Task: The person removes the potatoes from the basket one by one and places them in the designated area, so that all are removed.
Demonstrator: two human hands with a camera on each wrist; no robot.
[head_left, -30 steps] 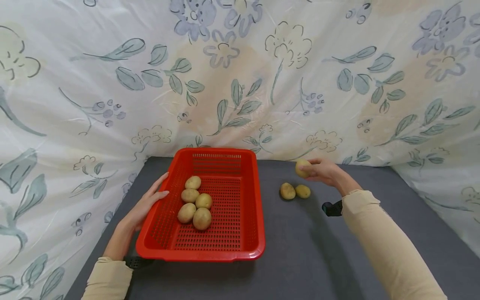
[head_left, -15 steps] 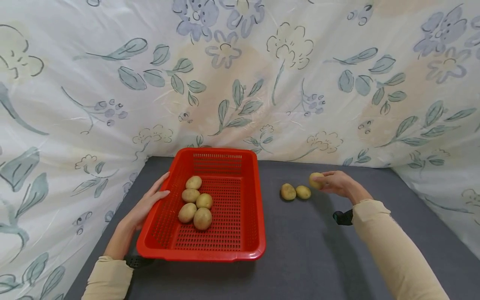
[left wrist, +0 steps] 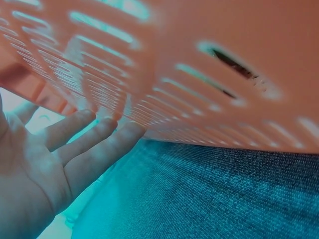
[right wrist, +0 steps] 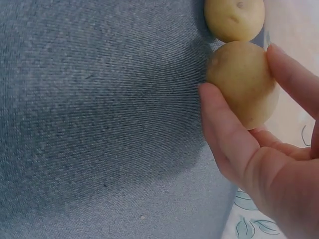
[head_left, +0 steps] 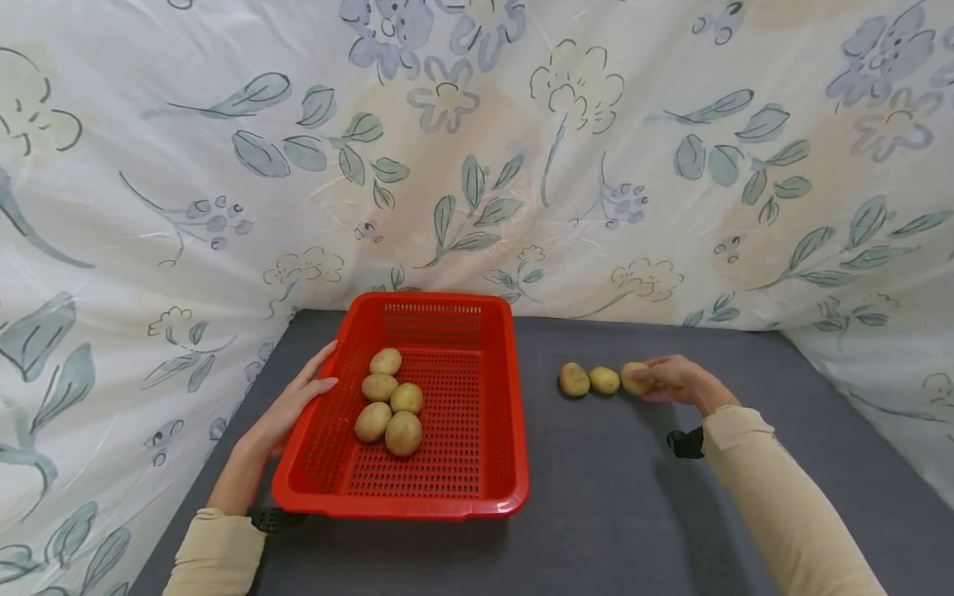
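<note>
My right hand (head_left: 667, 379) holds a small yellow potato (head_left: 633, 378) between thumb and fingers, set down on the grey table as the right end of a row. Two more potatoes (head_left: 572, 379) (head_left: 604, 380) lie to its left. In the right wrist view the held potato (right wrist: 242, 83) touches its neighbour (right wrist: 234, 17). My left hand (head_left: 292, 403) rests flat with straight fingers (left wrist: 97, 149) against the left wall of the red perforated basket (head_left: 455, 488). Several potatoes (head_left: 389, 406) lie inside the basket.
The grey table (head_left: 619, 513) runs back to a floral cloth backdrop (head_left: 477, 157) that wraps the left and right sides. A black strap (head_left: 686, 443) shows at my right wrist.
My right hand has carried the potato from up near the backdrop down and right, and lowered it onto the table beside the other two. The left hand and basket have stayed still.
</note>
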